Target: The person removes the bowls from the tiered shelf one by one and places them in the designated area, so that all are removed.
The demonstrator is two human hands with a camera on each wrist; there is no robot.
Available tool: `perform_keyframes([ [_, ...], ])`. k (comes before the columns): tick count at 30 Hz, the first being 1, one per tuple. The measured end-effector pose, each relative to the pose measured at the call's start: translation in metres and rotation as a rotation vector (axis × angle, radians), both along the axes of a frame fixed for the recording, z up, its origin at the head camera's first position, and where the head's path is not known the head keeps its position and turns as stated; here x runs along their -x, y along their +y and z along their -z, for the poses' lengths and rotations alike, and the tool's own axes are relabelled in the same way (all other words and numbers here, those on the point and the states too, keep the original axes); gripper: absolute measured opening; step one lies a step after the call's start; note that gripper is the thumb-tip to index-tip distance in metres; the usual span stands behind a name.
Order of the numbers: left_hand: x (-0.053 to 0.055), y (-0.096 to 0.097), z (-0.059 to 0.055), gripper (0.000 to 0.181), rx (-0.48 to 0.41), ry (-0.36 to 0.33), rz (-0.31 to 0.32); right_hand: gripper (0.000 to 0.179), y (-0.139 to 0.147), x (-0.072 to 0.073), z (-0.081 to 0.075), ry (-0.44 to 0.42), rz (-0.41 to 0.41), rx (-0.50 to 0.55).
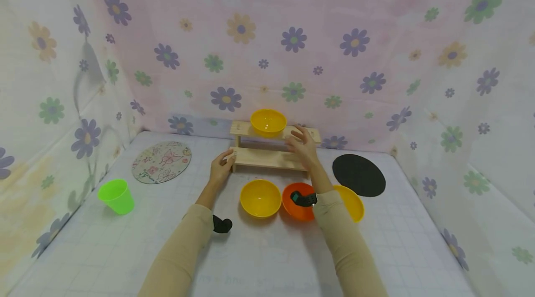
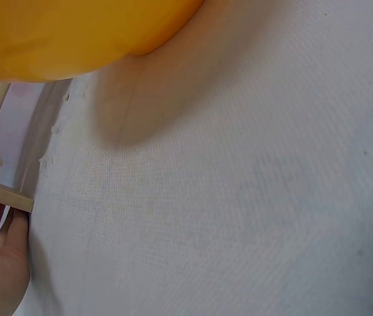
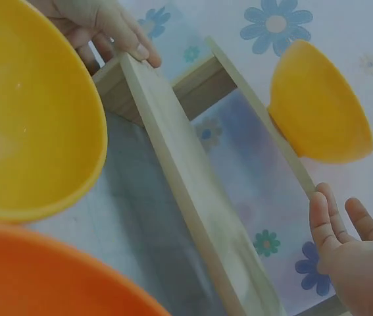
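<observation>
A small two-step wooden shelf (image 1: 267,158) stands against the back wall. My left hand (image 1: 219,170) grips the left end of its lower board, fingers bent over the edge in the right wrist view. On the upper board sits a yellow bowl (image 1: 268,124), upright and left of the middle. To the right of this bowl, my right hand (image 1: 304,150) is raised in front of the upper board with fingers spread and nothing in them. Its fingertips (image 3: 319,197) are right at the upper board's edge, apart from the bowl.
In front of the shelf stand a yellow bowl (image 1: 260,199), an orange bowl (image 1: 292,208) and another yellow bowl (image 1: 353,201), partly behind my right sleeve. A black round mat (image 1: 359,175) lies right; a patterned round mat (image 1: 162,162) and green cup (image 1: 117,197) are left.
</observation>
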State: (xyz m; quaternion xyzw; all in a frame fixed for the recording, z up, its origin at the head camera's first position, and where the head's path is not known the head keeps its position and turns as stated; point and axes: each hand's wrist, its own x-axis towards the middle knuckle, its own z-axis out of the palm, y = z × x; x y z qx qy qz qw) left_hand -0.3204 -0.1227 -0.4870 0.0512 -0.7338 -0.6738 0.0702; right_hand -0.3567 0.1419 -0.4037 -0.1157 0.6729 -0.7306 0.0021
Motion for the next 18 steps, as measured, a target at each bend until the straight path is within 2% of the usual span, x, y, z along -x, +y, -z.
perform_keyframes([
  [8, 0.000, 0.000, 0.001, 0.039, 0.006, 0.008, -0.008, 0.069, -0.013, 0.008, -0.006, -0.058, -0.036, 0.058],
  [15, 0.000, 0.000, 0.002, 0.039, -0.006, 0.001, -0.004, 0.067, -0.020, 0.012, -0.005, -0.032, -0.075, 0.048],
  [18, 0.001, 0.000, 0.002, 0.039, -0.002, 0.006, -0.012, 0.067, -0.024, 0.014, -0.006, -0.023, -0.084, 0.089],
])
